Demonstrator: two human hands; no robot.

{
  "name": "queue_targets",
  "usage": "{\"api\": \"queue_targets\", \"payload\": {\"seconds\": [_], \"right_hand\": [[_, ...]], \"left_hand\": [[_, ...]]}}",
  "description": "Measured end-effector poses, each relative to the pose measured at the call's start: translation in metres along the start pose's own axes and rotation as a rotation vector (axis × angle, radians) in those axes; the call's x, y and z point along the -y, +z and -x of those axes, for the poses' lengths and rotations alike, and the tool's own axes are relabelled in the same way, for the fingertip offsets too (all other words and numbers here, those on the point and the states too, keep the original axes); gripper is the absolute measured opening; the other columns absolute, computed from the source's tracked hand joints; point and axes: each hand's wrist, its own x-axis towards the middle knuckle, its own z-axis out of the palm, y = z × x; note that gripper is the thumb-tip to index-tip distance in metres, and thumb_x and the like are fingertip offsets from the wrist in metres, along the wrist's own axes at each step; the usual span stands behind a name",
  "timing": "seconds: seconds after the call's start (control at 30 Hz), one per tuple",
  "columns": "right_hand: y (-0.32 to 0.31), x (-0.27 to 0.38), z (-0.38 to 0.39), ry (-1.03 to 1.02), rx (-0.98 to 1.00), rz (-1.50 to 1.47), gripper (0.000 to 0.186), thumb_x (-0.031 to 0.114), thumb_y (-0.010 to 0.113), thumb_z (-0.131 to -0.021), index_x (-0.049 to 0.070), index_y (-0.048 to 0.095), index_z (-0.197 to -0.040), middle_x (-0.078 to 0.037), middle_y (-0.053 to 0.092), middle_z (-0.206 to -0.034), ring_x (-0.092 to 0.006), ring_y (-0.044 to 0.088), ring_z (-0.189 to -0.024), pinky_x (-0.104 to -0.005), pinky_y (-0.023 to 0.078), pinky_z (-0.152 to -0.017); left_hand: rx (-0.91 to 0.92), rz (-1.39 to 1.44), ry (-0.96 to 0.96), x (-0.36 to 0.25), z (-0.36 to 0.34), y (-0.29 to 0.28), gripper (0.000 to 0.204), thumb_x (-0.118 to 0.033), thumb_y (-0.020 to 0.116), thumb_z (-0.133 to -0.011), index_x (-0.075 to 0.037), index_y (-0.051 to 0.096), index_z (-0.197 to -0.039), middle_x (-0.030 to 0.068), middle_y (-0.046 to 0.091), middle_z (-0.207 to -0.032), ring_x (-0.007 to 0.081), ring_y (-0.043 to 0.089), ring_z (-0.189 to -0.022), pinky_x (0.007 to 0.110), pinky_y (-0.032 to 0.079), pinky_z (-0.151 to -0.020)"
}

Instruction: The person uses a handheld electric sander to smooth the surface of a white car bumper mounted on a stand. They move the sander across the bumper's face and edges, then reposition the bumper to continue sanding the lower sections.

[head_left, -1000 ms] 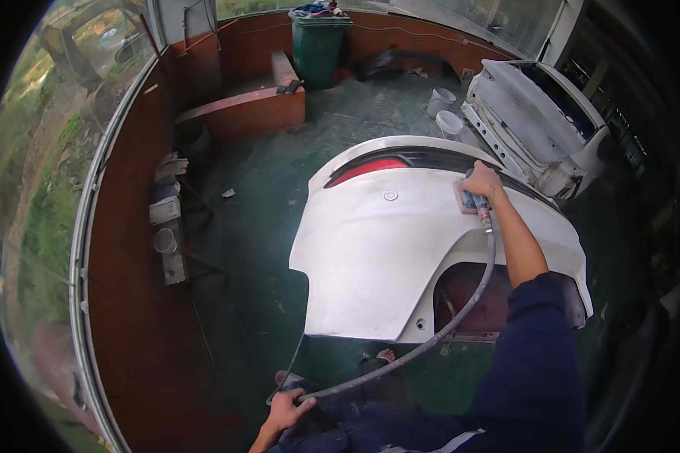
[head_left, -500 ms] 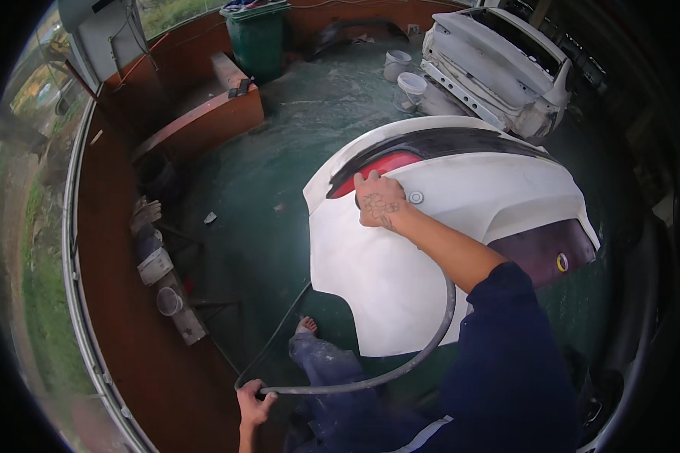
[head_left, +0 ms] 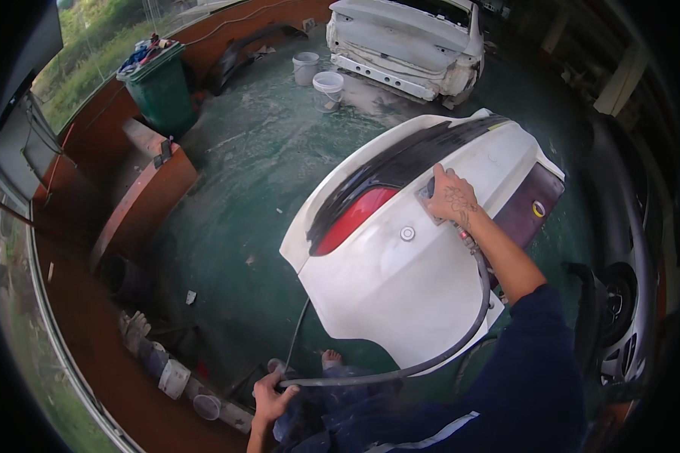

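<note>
A large white car body panel [head_left: 370, 291], with a black strip [head_left: 400, 162], a red patch [head_left: 355, 219] and a round grey fitting [head_left: 407, 234], lies in front of me. My right hand [head_left: 452, 199] is wrapped round a hand-held air sander [head_left: 428, 204], mostly hidden by the fingers, whose flat pad rests on the white surface right of the fitting. From the sander's metal coupling [head_left: 467, 240], a grey hose [head_left: 472, 325] curves down and across my legs. Away from the panel at lower left, my left hand [head_left: 270, 396] is closed on that hose.
A white car shell [head_left: 400, 49] and two white buckets [head_left: 327, 92] stand at the back. Far left are a green bin [head_left: 159, 94] and a low orange wall [head_left: 147, 196]. Another dark car [head_left: 619, 249] borders the right. A cluttered narrow bench [head_left: 175, 377] runs along the left wall.
My right hand has moved rightward along the panel, from beside the red patch to beyond the round fitting. The view has turned to the right. My left hand still grips the hose.
</note>
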Motion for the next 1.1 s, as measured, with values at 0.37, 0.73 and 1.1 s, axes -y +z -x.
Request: {"api": "queue_targets", "payload": {"seconds": [0.37,0.73,1.1], "right_hand": [[0.008,-0.013,-0.038,0.570,-0.179,-0.060,0.057,0.025,0.074,-0.080,-0.002,0.057,-0.127,-0.032,0.072,-0.118,-0.0480,0.072,-0.113,-0.0494,0.058,-0.100],[0.118,0.227,0.046,1.202,-0.556,-0.190,0.057,0.026,0.085,-0.085,0.003,0.048,-0.121,-0.025,0.060,-0.115,-0.0490,0.073,-0.091,-0.0546,0.062,-0.080],[0.250,0.313,0.060,1.507,-1.362,-0.571,0.043,0.011,0.081,-0.091,-0.002,0.053,-0.121,-0.011,0.060,-0.103,-0.0206,0.061,-0.092,-0.0366,0.053,-0.085]], "left_hand": [[0.625,-0.487,-0.156,0.223,-0.184,-0.162,0.064,-0.068,0.065,-0.096,-0.005,0.077,-0.096,0.0233,0.073,-0.084,0.0449,0.073,-0.090,0.054,0.054,-0.076],[0.160,-0.886,0.409,0.127,-0.513,-0.499,0.076,-0.072,0.075,-0.084,0.001,0.062,-0.072,0.0218,0.059,-0.064,0.0432,0.065,-0.067,0.051,0.049,-0.063],[0.134,-0.895,0.932,0.011,-0.818,-0.458,0.078,-0.076,0.077,-0.078,-0.004,0.048,-0.069,0.0210,0.057,-0.071,0.0480,0.059,-0.073,0.056,0.046,-0.069]]}}
